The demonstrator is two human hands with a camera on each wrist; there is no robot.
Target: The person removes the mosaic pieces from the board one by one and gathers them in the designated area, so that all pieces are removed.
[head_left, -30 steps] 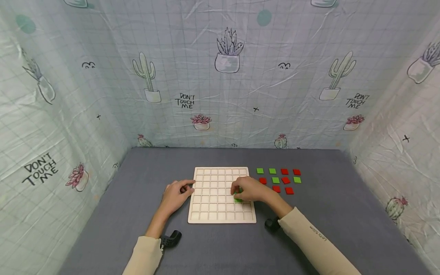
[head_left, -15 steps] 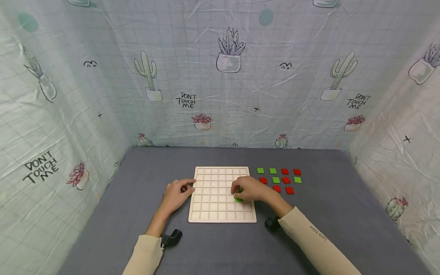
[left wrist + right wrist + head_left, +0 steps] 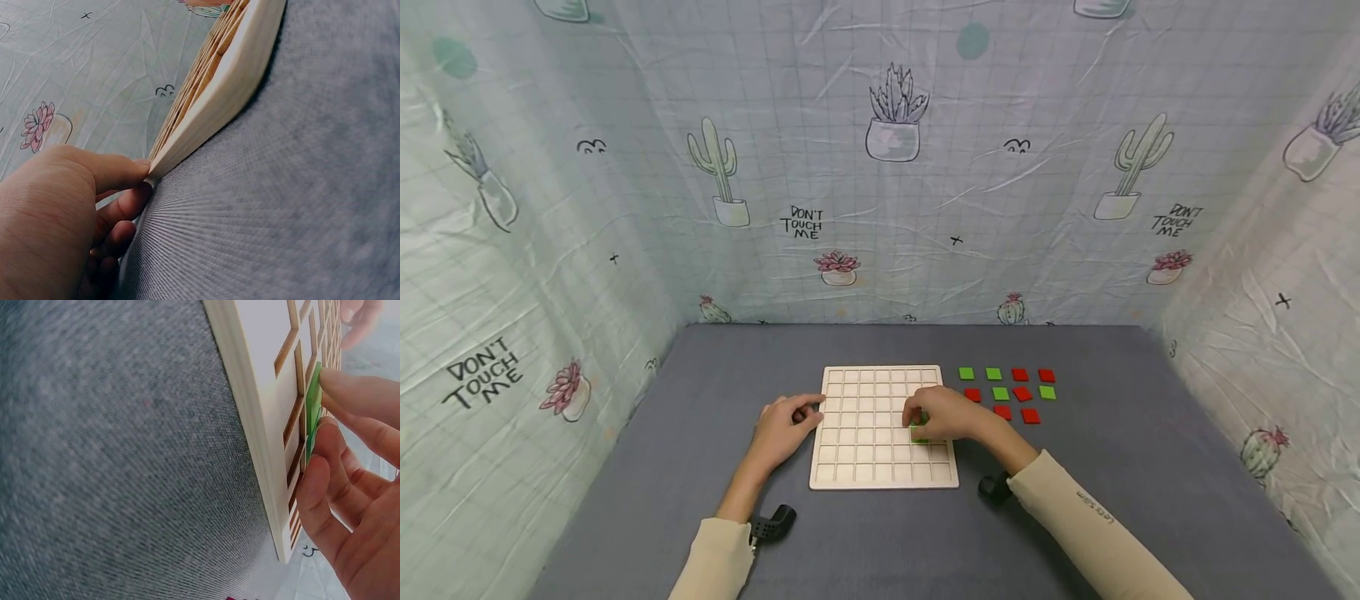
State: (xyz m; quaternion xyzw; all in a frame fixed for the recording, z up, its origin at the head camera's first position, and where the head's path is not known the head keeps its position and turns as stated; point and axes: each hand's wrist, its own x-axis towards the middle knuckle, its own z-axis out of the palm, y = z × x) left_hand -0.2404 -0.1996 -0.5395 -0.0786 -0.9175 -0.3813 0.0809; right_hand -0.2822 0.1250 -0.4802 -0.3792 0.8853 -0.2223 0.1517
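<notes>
A pale wooden grid board (image 3: pixel 865 433) lies flat on the grey table. My left hand (image 3: pixel 782 425) rests at its left side, thumb and index fingertips against the rim, as the left wrist view shows close up (image 3: pixel 69 194). Over the board's right part is my right hand (image 3: pixel 947 412), fingers bent, pinching at a green square tile (image 3: pixel 314 400) in the grid. In the right wrist view the thumb touches that tile, and another bit of green (image 3: pixel 310 442) shows below it beside the fingers. The hand hides part of the grid in the head view.
Right of the board lie loose square tiles in uneven rows, red tiles (image 3: pixel 1022 393) and green tiles (image 3: pixel 1001 393). A patterned cloth (image 3: pixel 895 208) with printed cacti closes off the back and sides. Black wrist cameras (image 3: pixel 773 522) sit on both forearms.
Both hands stay in place at the board, and the loose tiles have not moved. The head view shifts slightly.
</notes>
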